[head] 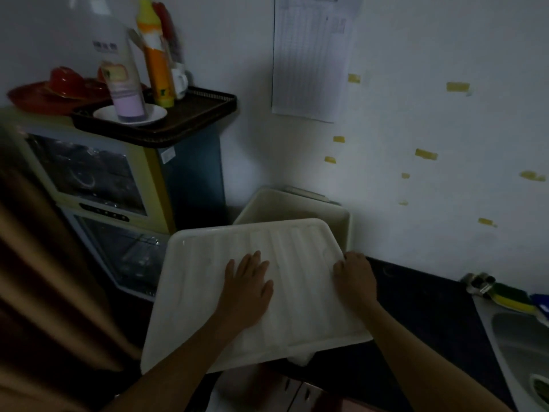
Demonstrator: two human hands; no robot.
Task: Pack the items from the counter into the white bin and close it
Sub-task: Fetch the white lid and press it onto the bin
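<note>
Left hand [248,288] flat, right hand [355,281] seemingly curled on lid [300,310]; bin [297,206] half-hidden

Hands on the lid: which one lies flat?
The left hand, fingers straight on top of the white lid; the right hand curls over its right edge.

Dim, underexposed view; the wall [416,129] is brightest, the counter [430,316] almost black. Soft blur throughout, strongest at the left edge, with wide-angle bending.

Lid [297,292] on bin [297,209], sink [517,346] to rt.
</note>
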